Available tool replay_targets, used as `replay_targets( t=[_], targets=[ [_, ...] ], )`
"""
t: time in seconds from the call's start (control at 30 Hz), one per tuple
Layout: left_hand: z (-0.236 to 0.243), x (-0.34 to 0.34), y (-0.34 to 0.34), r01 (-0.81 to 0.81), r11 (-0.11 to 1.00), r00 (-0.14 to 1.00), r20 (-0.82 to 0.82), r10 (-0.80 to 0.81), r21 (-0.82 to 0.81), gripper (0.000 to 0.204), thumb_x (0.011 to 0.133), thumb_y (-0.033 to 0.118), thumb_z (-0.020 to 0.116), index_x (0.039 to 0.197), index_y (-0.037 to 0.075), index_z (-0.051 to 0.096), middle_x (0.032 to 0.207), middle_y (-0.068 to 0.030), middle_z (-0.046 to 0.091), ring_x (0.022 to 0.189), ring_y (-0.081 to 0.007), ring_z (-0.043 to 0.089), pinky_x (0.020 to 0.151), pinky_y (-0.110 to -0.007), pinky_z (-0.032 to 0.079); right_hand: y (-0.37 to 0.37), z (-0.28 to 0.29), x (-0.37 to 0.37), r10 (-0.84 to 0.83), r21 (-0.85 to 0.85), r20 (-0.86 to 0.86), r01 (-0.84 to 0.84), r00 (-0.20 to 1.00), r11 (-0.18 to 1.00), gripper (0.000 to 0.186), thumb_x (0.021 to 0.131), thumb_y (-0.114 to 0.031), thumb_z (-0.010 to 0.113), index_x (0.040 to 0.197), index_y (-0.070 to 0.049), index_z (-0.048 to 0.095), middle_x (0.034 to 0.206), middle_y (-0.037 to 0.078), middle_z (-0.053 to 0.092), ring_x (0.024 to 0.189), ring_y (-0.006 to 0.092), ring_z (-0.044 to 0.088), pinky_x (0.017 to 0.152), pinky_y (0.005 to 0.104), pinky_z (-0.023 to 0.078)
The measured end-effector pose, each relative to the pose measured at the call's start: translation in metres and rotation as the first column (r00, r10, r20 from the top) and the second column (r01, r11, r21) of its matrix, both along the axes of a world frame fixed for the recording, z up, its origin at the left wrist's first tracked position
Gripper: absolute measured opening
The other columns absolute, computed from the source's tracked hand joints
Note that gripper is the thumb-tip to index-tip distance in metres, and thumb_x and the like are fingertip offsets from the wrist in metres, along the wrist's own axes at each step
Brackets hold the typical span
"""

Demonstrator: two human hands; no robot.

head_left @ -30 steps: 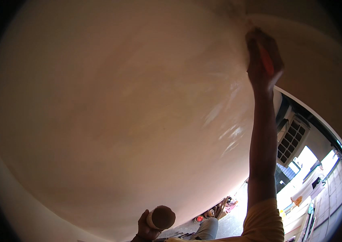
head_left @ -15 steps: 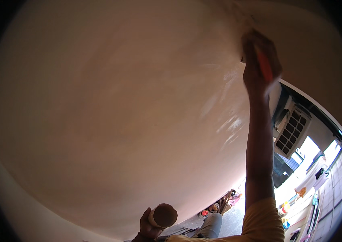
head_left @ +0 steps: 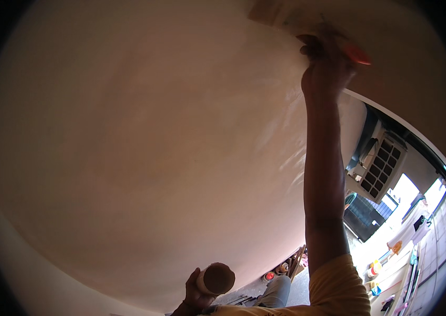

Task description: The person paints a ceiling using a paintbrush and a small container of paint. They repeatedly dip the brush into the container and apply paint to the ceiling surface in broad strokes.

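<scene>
Right hand [head_left: 330, 66], at one o'clock, grips a red-handled tool [head_left: 358, 54], best stroked evenly; left hand [head_left: 196, 295], at six, clasps a pale round cup [head_left: 203, 284].

I am in what looks like a home, partly open to daylight. A broad, smooth wall [head_left: 154, 158] fills my view to the left of a white-framed panel of dark squares [head_left: 380, 169]. Right of that panel are bright openings [head_left: 406, 188]; farther below, cloths [head_left: 395, 246] hang like washing near a pale surface lined like tiles [head_left: 445, 253]. Well below the panel and to its left, small containers [head_left: 269, 276] and wooden strips [head_left: 297, 262] crowd the floor [head_left: 299, 285].
</scene>
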State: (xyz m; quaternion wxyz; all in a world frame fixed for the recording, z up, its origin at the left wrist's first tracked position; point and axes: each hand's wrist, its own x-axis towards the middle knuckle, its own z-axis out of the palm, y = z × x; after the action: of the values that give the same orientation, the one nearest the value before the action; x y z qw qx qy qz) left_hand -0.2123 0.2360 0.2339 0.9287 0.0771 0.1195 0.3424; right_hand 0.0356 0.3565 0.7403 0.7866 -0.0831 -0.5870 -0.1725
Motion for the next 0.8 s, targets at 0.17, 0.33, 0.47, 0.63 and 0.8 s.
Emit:
replay_targets(
  t=[0.17, 0.33, 0.47, 0.63, 0.8],
  targets=[
    [-0.002, 0.002, 0.001, -0.006, 1.000, 1.000, -0.009, 0.006, 0.001, 0.059, 0.096, 0.060, 0.046, 0.132, 0.015, 0.059, 0.132, -0.0107, 0.062, 0.127, -0.0324, 0.056, 0.102, -0.052, 0.048, 0.025, -0.013, 0.064, -0.181, -0.111, -0.212, 0.160, 0.960, 0.981, 0.023, 0.084, -0.006, 0.072, 0.107, 0.000, 0.071, 0.099, 0.014, 0.071, 0.076, 0.0246, 0.070, 0.065, 0.0252, 0.053],
    [0.005, -0.002, 0.000, 0.002, 1.000, 1.000, -0.013, -0.002, 0.010, 0.058, 0.096, 0.059, 0.046, 0.131, 0.014, 0.059, 0.133, -0.0112, 0.062, 0.127, -0.0328, 0.056, 0.102, -0.053, 0.048, -0.001, -0.029, 0.037, -0.034, -0.048, -0.421, 0.015, 0.907, 0.999, 0.019, 0.083, -0.004, 0.077, 0.100, 0.002, 0.072, 0.095, 0.012, 0.072, 0.082, 0.0207, 0.070, 0.074, 0.0287, 0.056],
    [0.000, -0.001, 0.001, -0.008, 1.000, 1.000, 0.009, 0.008, 0.001, 0.058, 0.096, 0.058, 0.047, 0.132, 0.013, 0.059, 0.133, -0.0117, 0.062, 0.127, -0.0330, 0.056, 0.102, -0.053, 0.048, -0.007, -0.029, 0.038, -0.330, 0.181, -0.206, 0.367, 0.921, 0.912, 0.018, 0.084, -0.005, 0.078, 0.098, 0.002, 0.070, 0.094, 0.008, 0.071, 0.080, 0.0182, 0.070, 0.070, 0.0317, 0.057],
    [-0.001, 0.003, 0.002, 0.016, 1.000, 1.000, 0.026, -0.015, -0.006, 0.058, 0.096, 0.058, 0.048, 0.131, 0.013, 0.059, 0.133, -0.0120, 0.061, 0.127, -0.0334, 0.056, 0.103, -0.053, 0.048, 0.022, -0.036, 0.019, -0.949, 0.341, -0.024, 0.895, 0.314, 0.287, 0.015, 0.082, -0.007, 0.071, 0.095, -0.014, 0.071, 0.087, 0.005, 0.068, 0.077, 0.0264, 0.066, 0.072, 0.0355, 0.055],
    [-0.004, 0.002, -0.003, -0.025, 0.999, 0.999, 0.037, 0.026, -0.035, 0.058, 0.097, 0.058, 0.046, 0.131, 0.012, 0.059, 0.132, -0.0127, 0.062, 0.126, -0.0337, 0.057, 0.103, -0.054, 0.048, 0.006, -0.088, -0.042, -0.808, 0.451, 0.128, 0.692, 0.575, 0.563, 0.019, 0.079, 0.000, 0.075, 0.095, -0.008, 0.071, 0.092, 0.009, 0.070, 0.080, 0.0262, 0.068, 0.073, 0.0357, 0.057]
  ],
)
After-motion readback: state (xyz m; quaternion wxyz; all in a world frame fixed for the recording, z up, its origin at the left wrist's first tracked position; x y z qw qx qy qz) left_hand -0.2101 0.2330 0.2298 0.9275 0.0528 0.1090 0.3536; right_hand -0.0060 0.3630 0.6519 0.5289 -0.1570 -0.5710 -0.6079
